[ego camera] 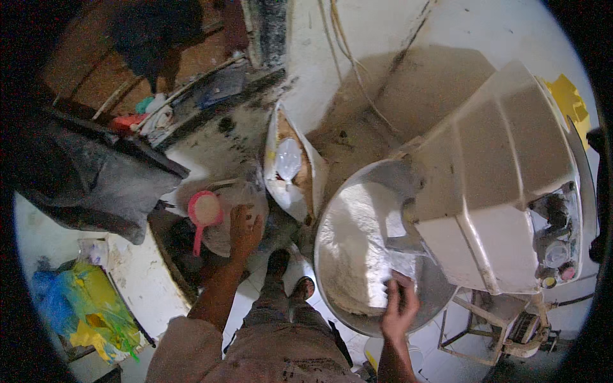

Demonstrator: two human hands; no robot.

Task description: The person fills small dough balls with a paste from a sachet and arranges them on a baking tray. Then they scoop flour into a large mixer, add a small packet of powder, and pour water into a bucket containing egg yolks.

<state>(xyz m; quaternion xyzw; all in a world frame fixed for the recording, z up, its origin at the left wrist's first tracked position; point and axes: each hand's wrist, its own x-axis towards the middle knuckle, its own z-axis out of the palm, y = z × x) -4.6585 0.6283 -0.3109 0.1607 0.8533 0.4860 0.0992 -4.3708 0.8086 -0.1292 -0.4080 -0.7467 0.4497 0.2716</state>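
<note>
My left hand (246,227) is over a round container (222,242) with a pale, translucent cover or bag; its fingers are apart, and contact is unclear. Beside it, a pink plastic dipper (206,210) holds something whitish, its handle pointing towards me. My right hand (401,304) is above the near part of a large metal mixer bowl (426,297), its fingers drawn together. A shiny pale shape (404,268) shows just past the fingertips; I cannot tell whether the hand holds it. White powder (354,225), resembling flour, covers much of the bowl's inside. A metal mixing arm (412,245) reaches into it.
The mixer's large white housing (488,191) rises on the right, above a metal frame with a motor (524,330). An open sack (306,167) holding a clear plastic bag (289,160) stands ahead. Dark sheeting (96,163) and colourful plastic bags (91,306) lie left.
</note>
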